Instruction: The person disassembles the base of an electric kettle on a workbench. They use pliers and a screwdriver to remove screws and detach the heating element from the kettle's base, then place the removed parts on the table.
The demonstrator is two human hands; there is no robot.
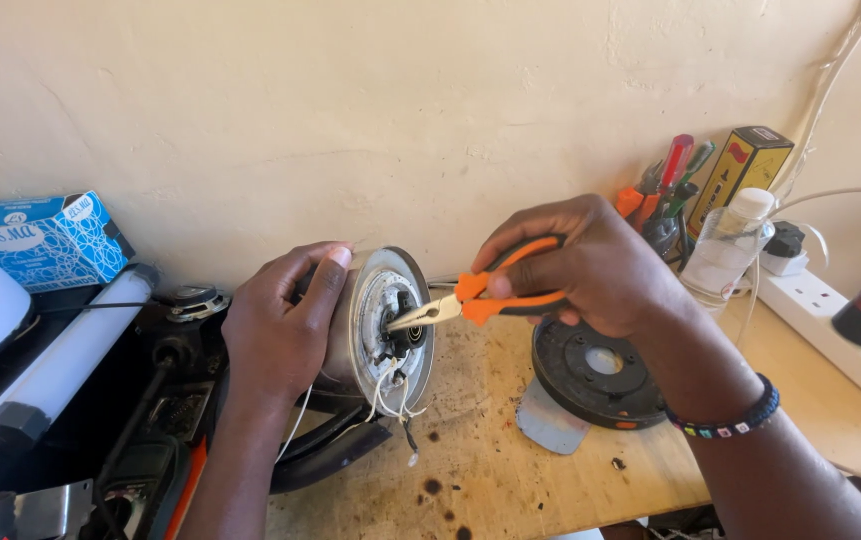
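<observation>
A metal kettle (376, 330) is laid on its side on the wooden bench (511, 470), with its round underside turned to the right, and it is gripped around the body by the left hand (286, 320), the thumb being laid over the top edge near the rim. The underside is opened up, so that a dark fitting and some thin white wires (391, 385) are seen in its middle; the wires are hung loose below the rim, down towards the bench. Pliers (471, 298) with orange and black handles are clasped in the right hand (591, 265), whose fingers are wrapped over both handles, and the metal nose is pushed into the dark fitting at the centre of the underside. Whether anything is pinched in the nose cannot be told. Just to the right of the kettle, under the right wrist, a black round base (591, 375) is set flat on the bench, partly over a grey plate. A beaded bracelet (726, 420) is worn on the right wrist. Against the wall behind, screwdrivers (671, 185) are stood in a holder beside a clear bottle (726, 250) and a yellow box (746, 165), and a white power strip (821, 310) is laid at the right. A blue box (46, 240) is seen at the far left.
</observation>
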